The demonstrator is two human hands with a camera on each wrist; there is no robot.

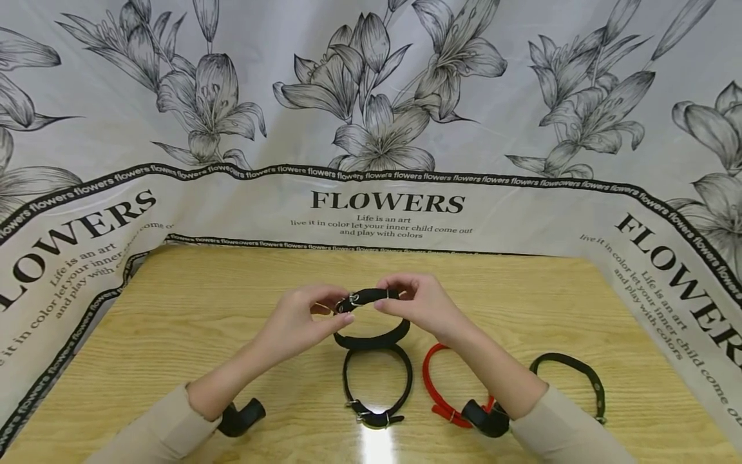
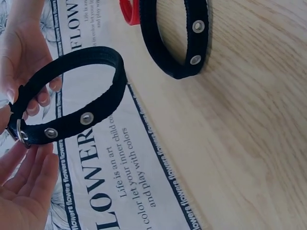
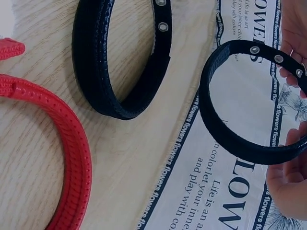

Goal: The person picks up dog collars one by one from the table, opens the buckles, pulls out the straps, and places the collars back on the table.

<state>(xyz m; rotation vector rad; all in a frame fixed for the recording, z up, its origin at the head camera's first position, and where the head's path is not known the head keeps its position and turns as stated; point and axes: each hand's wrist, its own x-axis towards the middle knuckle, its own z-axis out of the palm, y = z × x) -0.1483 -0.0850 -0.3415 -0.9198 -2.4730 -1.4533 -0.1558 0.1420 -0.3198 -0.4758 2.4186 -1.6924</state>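
Observation:
A black collar (image 1: pixel 373 342) with metal eyelets and a buckle is held up over the far half of the table, its loop hanging toward me. My left hand (image 1: pixel 304 317) pinches the strap by the metal ring and buckle, and in the left wrist view its fingers (image 2: pixel 34 184) lie just below that ring. On the other side, my right hand (image 1: pixel 423 304) grips the strap between thumb and fingers. In the right wrist view the held loop (image 3: pixel 211 117) shows, with the right fingers (image 3: pixel 292 172) at its lower edge.
Below the hands, another black collar (image 1: pixel 410 380) lies buckled on the wooden table (image 1: pixel 191 303). A red collar (image 1: pixel 427 372) rests partly behind my right forearm, and a dark collar (image 1: pixel 580 364) lies farther right. A flower-printed cloth (image 1: pixel 377 222) borders the table's back and sides.

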